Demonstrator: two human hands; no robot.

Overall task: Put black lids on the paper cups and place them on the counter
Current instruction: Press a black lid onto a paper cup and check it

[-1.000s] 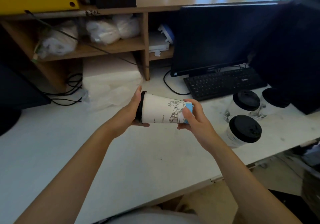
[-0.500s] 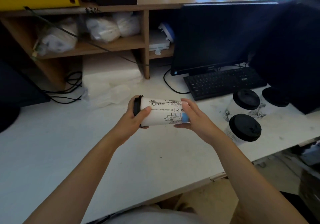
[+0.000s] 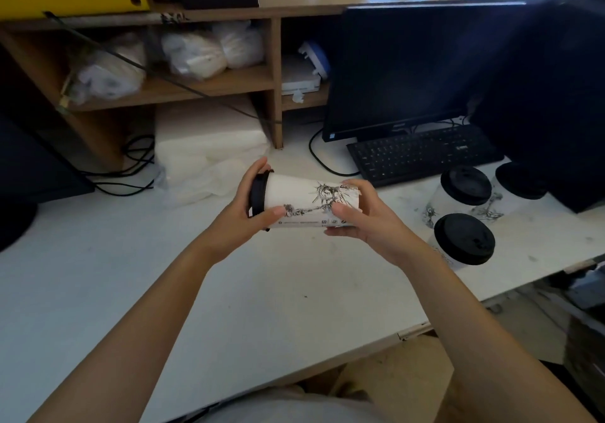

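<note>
I hold a white paper cup [image 3: 301, 200] with black drawings sideways above the white counter [image 3: 131, 275]. Its black lid [image 3: 258, 195] sits on the left end. My left hand [image 3: 242, 216] grips the lid end, thumb across the cup's front and fingers over the lid's rim. My right hand [image 3: 363, 219] grips the cup's base end. Three lidded cups stand on the counter at the right: a near one [image 3: 463, 239], one behind it [image 3: 465, 187] and a far one [image 3: 520, 182].
A black keyboard [image 3: 422, 154] and a dark monitor [image 3: 409, 69] stand behind the cups. Clear plastic wrap [image 3: 203, 164] lies behind my hands. Wooden shelves [image 3: 196, 85] hold white bags. Cables [image 3: 134, 167] trail at the left. The counter's front edge runs at lower right.
The cup has turned in my hands, showing a different part of its print. My left thumb now lies across the cup's front. Both hands stayed near the same spot.
</note>
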